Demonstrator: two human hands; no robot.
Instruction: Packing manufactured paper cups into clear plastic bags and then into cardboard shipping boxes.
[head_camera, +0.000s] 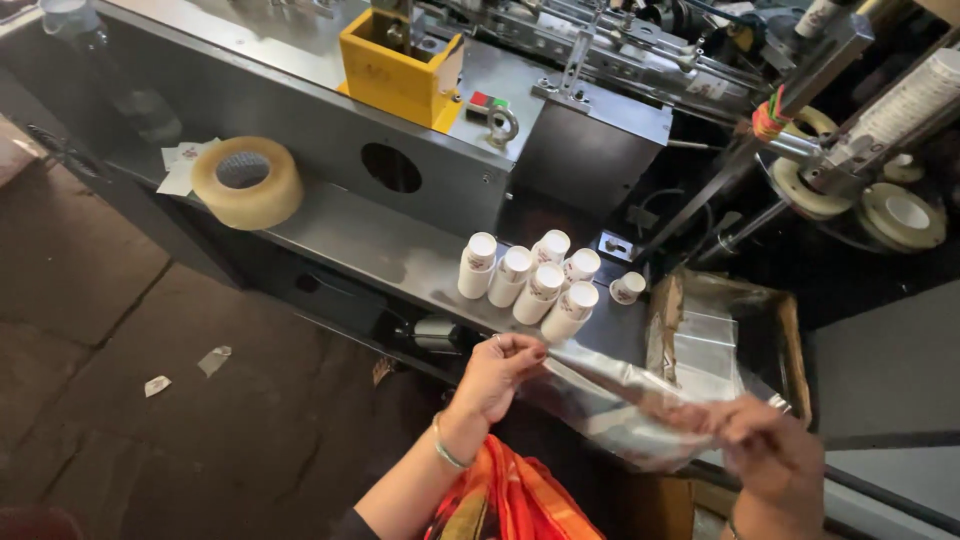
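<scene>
Clear plastic bag (620, 400), stretched between left hand (500, 375) and right hand (770, 450), both pinching its edges below the stacked paper cups (530, 275) on the steel ledge (370, 245): best spread evenly, grip light, mouth kept taut.

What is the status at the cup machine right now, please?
Left hand and right hand both gripping a clear plastic bag, stretched between them. Stacks of white paper cups stand on the metal ledge beyond. Nothing between.
</scene>
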